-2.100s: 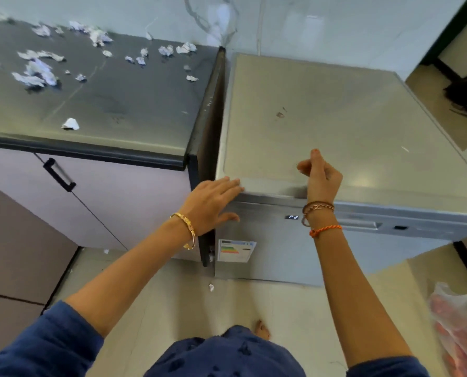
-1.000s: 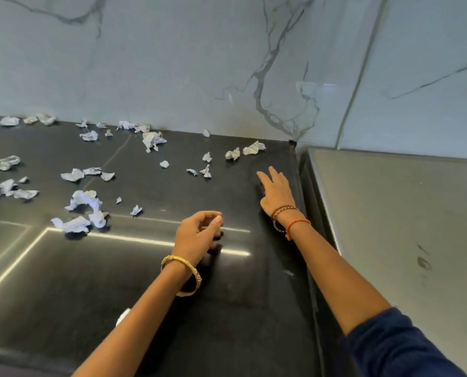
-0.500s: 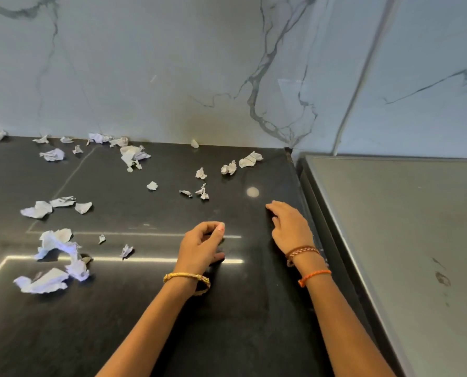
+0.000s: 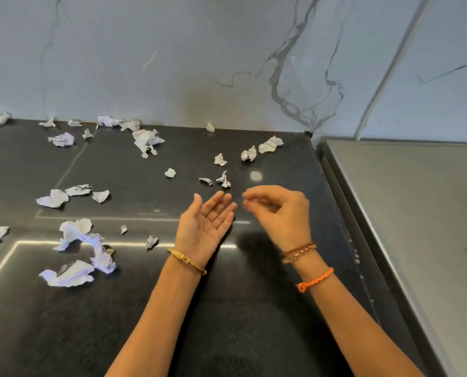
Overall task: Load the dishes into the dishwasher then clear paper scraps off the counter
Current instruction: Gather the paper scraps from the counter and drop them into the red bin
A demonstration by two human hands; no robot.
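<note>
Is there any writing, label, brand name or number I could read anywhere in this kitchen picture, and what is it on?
No readable text anywhere in this view.
Paper scraps: faint darker marks on some, too small and blurred to read as writing.
Counter: only light reflections, no label.
Marble wall: veins only, no sign.
Grey appliance top: smudges, no brand or number visible.

The counter (image 4: 227, 308) fills the lower left and centre, with the wall (image 4: 172, 63) rising behind it at 12 o'clock. The dishwasher top (image 4: 417, 213) stands just beside the counter at 3 o'clock. Paper scraps (image 4: 69, 273) lie scattered on the counter from 9 to 12 o'clock, some against the wall. Both hands hover above the counter at centre, the left hand (image 4: 205, 227) just beside the right hand (image 4: 281, 213), scraps beyond their fingertips.
</note>
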